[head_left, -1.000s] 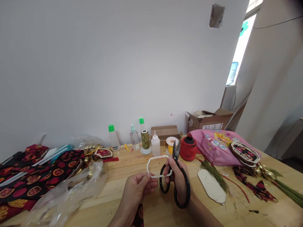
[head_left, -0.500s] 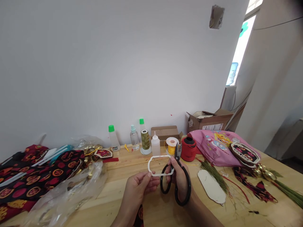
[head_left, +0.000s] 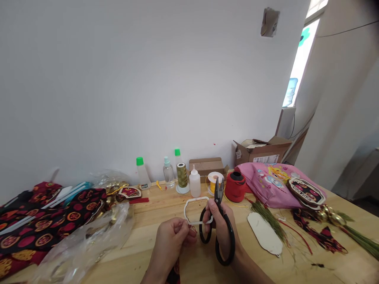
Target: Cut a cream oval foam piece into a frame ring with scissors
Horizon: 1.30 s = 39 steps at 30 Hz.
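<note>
Between my two hands, above the table, is a thin white frame (head_left: pixel 196 198) with notched, rounded corners and an open middle. My left hand (head_left: pixel 173 240) is closed, its thumb and fingertips pinched at the frame's lower left corner; whether a small strand is also in the pinch I cannot make out. My right hand (head_left: pixel 224 228) is closed round black-handled scissors (head_left: pixel 226 258), blades pointing up, while its thumb and fingers also grip the frame's right end. A strip of dark patterned cloth (head_left: pixel 174 274) lies partly hidden under my left wrist.
A white squeeze bottle (head_left: pixel 194 184), a green thread spool (head_left: pixel 181 176), a yellow cord spool (head_left: pixel 214 183) and a red thread cone (head_left: pixel 235 187) stand behind my hands. Patterned fabric (head_left: pixel 59 225) and a plastic bag (head_left: pixel 97 236) lie left. A pale wooden plaque (head_left: pixel 264 233) lies right.
The frame and scissors have shifted slightly left and down. My left fingers have curled into a tighter pinch at the frame's lower left corner.
</note>
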### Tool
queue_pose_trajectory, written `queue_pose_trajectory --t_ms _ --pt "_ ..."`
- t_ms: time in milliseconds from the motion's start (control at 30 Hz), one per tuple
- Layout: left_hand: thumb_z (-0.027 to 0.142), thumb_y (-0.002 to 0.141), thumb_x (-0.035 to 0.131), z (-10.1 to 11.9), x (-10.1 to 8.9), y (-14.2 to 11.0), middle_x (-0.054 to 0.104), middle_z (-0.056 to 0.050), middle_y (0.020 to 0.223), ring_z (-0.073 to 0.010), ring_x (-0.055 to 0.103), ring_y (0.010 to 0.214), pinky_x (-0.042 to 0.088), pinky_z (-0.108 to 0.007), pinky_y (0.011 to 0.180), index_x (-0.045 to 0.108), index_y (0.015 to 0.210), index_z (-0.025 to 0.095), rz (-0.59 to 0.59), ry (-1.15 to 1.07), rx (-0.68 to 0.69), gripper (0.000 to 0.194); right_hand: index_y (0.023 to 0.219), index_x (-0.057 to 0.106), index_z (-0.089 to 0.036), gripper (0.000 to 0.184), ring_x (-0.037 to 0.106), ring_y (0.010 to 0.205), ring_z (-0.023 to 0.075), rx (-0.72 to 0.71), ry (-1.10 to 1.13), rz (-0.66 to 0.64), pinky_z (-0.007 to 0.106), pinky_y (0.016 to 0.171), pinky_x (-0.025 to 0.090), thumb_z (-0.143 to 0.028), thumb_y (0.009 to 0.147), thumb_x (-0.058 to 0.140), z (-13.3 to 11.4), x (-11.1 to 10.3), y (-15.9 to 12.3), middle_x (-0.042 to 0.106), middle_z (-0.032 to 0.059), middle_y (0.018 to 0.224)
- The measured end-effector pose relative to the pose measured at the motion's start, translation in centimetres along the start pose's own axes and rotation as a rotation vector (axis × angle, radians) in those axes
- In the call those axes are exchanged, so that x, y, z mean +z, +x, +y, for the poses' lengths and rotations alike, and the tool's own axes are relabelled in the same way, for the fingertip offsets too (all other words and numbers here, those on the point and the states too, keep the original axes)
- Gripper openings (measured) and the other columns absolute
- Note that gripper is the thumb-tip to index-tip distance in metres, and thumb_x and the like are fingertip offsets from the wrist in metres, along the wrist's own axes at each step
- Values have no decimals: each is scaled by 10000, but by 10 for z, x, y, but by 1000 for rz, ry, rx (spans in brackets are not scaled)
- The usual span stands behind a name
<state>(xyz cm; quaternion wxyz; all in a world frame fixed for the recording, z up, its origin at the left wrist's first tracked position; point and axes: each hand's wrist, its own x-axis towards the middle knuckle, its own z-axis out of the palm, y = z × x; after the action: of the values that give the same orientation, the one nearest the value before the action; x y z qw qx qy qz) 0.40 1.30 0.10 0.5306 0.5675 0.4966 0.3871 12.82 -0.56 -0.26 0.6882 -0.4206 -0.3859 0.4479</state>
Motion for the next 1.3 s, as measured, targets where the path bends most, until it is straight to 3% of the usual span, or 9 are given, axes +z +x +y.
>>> queue_pose_trajectory --t_ms 433,533,800,1067,1300 --pt "269 655 536 2 0 -3 614 5 432 -115 554 386 444 -203 413 570 518 147 85 -19 59 186 589 442 -153 367 398 305 42 69 104 71 149 293 304 -497 699 506 -12 5 1 473 -47 467" --pt "289 662 547 4 0 -3 633 -4 467 -120 573 417 465 -209 444 599 567 143 64 -62 80 181 622 455 -157 369 408 310 48 89 147 101 145 296 292 -513 657 543 -11 2 4 482 -50 459" --pt "341 681 544 4 0 -1 679 -49 597 -143 611 530 497 -238 551 643 624 131 -11 -106 67 239 652 454 -158 371 411 322 50 48 119 108 150 313 290 -524 700 488 -9 -2 5 479 -47 465" --pt "313 689 506 4 -2 -1 647 -26 501 -128 580 449 458 -219 482 622 557 136 -27 56 65 249 565 445 -147 370 399 352 50 -121 -188 -59 165 343 300 -437 792 409 -15 -1 -4 431 -42 449" --pt "237 651 511 4 -3 -3 604 1 407 -109 520 374 351 -183 384 576 443 154 64 203 97 233 555 443 -154 369 380 328 49 -107 -174 -89 165 330 285 -437 790 410 -20 2 -6 415 -48 413"
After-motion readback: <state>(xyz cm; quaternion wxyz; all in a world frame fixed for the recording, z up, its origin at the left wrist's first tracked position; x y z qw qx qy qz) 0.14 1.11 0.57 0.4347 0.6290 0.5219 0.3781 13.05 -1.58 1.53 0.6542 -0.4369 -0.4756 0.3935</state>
